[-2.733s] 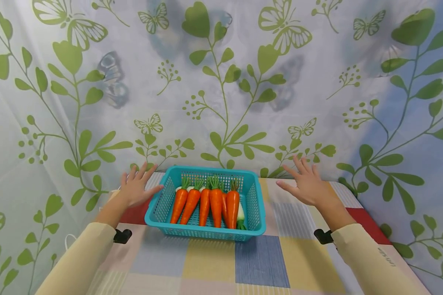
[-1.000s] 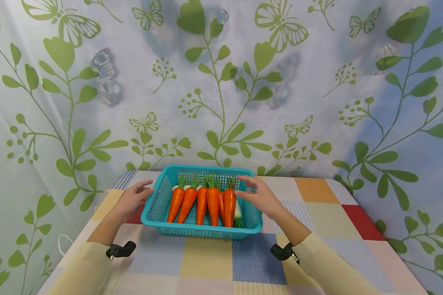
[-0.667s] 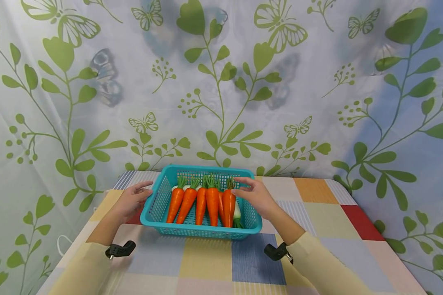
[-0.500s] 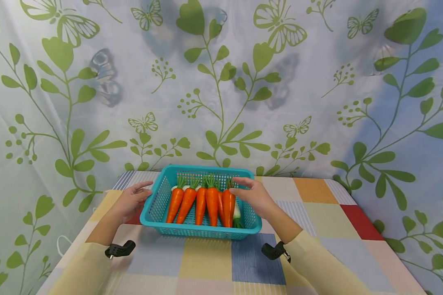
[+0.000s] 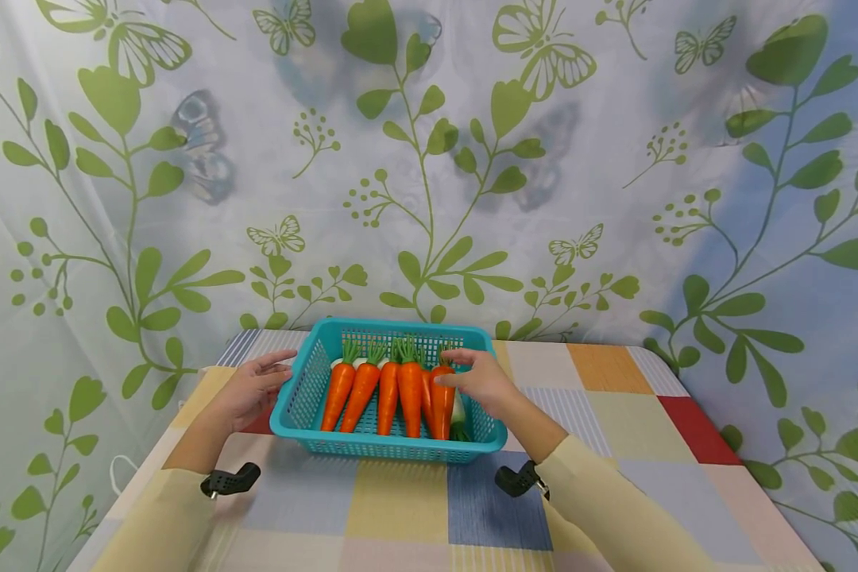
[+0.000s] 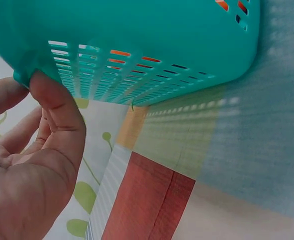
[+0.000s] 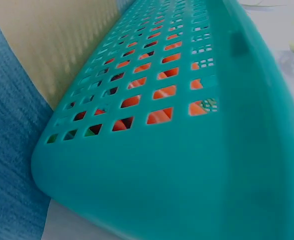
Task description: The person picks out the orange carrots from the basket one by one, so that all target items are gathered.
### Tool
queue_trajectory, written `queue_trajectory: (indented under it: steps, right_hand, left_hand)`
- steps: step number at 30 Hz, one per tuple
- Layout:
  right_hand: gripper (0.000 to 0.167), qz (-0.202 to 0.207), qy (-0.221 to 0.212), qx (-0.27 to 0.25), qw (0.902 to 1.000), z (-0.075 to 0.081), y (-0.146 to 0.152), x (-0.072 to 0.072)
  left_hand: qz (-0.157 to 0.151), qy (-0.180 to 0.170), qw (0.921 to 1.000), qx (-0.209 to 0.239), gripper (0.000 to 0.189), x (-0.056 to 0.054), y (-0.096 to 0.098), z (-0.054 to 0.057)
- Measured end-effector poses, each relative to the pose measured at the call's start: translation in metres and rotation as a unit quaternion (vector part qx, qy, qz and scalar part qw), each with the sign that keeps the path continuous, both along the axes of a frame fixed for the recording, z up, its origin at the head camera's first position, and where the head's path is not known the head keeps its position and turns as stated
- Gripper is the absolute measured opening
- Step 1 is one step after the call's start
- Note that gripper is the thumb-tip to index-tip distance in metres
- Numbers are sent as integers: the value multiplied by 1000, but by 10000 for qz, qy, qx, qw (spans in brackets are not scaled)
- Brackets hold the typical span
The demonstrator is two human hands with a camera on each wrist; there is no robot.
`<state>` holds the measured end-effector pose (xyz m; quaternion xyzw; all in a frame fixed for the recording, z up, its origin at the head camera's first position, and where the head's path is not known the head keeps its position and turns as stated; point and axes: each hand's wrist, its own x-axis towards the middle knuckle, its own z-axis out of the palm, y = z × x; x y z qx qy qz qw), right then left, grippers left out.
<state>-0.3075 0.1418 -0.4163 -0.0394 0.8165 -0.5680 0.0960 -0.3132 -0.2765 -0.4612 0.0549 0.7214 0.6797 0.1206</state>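
Observation:
A turquoise plastic basket (image 5: 393, 450) holds several orange carrots (image 5: 338, 397) side by side, their green tops toward the far side. At its left rim, my left hand (image 5: 252, 391) pinches the edge; the left wrist view shows the thumb (image 6: 62, 117) and a finger meeting at a rim lug. My right hand (image 5: 485, 384) reaches over the right rim, its thumb and fingers apart above the rightmost carrot (image 5: 441, 409). Whether they touch that carrot is unclear. Partly hidden beside it lies a white vegetable with green leaves (image 5: 459, 411). The right wrist view shows only the basket's perforated wall (image 7: 137, 175).
The basket stands on a patchwork tablecloth (image 5: 400, 500) near the table's far edge. Behind it hangs a curtain (image 5: 429, 199) with leaf and butterfly prints. A white cable (image 5: 117, 473) runs beside the table's left edge.
Both hands came in from beside the basket. My left hand has stayed at the left rim; my right hand has moved left over the rim to the rightmost carrot.

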Motion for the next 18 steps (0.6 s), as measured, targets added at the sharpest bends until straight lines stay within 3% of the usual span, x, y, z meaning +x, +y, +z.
queue_trajectory:
  steps: [18]
  right_hand:
    - [53, -116, -162, 606, 9980, -7, -8, -7]
  left_hand:
    - [-246, -93, 9993, 270, 65, -4, -6, -2]
